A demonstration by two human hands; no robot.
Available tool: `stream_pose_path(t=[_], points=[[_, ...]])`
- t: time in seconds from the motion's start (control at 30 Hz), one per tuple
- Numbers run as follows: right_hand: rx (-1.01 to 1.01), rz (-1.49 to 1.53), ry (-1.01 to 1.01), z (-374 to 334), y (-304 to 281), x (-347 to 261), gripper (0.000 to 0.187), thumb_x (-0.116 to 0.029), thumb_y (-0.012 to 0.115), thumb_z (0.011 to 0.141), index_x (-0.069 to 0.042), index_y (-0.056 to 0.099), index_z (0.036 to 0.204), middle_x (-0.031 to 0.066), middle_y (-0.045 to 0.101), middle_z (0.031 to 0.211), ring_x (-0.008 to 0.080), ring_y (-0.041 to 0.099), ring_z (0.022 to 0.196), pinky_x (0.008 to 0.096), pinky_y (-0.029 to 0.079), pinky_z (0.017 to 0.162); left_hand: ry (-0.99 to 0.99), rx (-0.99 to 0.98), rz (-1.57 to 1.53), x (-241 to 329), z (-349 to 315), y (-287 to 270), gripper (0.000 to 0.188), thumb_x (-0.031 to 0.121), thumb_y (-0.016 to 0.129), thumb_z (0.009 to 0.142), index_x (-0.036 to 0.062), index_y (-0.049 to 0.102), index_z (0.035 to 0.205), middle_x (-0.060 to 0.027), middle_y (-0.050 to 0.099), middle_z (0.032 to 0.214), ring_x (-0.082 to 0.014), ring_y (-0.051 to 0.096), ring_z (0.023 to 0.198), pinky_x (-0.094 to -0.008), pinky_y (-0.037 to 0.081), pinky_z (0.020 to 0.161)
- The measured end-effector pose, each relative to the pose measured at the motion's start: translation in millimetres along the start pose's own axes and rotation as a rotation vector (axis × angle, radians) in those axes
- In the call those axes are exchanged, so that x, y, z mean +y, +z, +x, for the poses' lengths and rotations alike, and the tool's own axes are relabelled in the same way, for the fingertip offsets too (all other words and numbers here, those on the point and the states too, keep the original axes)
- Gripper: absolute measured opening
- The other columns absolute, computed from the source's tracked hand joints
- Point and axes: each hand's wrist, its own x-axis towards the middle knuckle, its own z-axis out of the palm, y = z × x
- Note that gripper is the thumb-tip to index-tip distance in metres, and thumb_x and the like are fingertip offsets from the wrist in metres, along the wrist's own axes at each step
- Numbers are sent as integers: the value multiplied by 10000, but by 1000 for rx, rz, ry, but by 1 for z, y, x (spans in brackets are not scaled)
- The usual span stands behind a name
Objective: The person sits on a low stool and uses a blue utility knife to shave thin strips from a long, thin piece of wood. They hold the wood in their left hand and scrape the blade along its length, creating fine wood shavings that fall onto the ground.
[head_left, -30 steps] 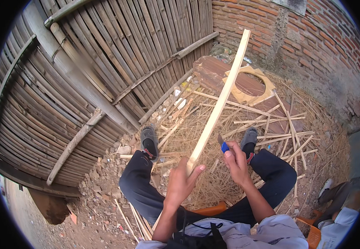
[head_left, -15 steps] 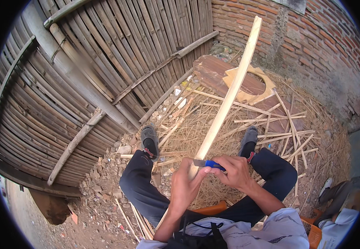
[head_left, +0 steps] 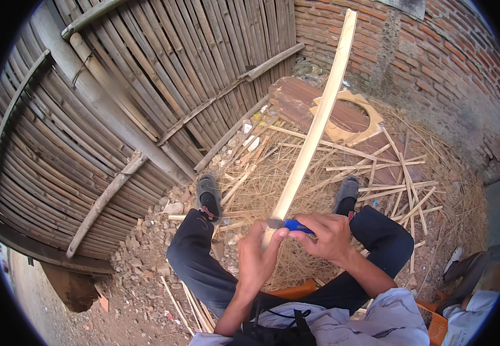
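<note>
Since the earlier frame, the blue-handled knife (head_left: 289, 225) has stayed laid across the base of the bamboo strip (head_left: 314, 130), and both hands have barely shifted. The strip's long axis runs from lower centre up to the upper right of the frame. The left hand (head_left: 260, 259) is closed around its lower end; the right hand (head_left: 329, 235) is closed on the knife handle, blade pointing left.

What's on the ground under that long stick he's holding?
Under the stick lie thin bamboo strips on a heap of straw-like shavings, and farther off a brown board. The ground beneath the shavings is covered, so it can't be seen.
</note>
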Motion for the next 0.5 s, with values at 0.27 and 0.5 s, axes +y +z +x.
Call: stream_pose_path(t=[0.27,0.5], points=[[198,-45,83,8,-3,21,298,-364,822,969,-86,787,1069,65,736,758,246,696,577,373,519,525,-77,-62,47,-11,-8,-8,237,226,750,1073,6,693,1010,45,591,696,-21,488,631,-244,381,551],[272,-76,439,22,-53,77,332,-326,693,1081,-1,734,1136,165,699,738,288,681,597,408,488,565,-166,-104,67,-32,-31,-22,300,257,775,1051,-9,672,957,-90,613,635,-111,528,570,-349,430,533]])
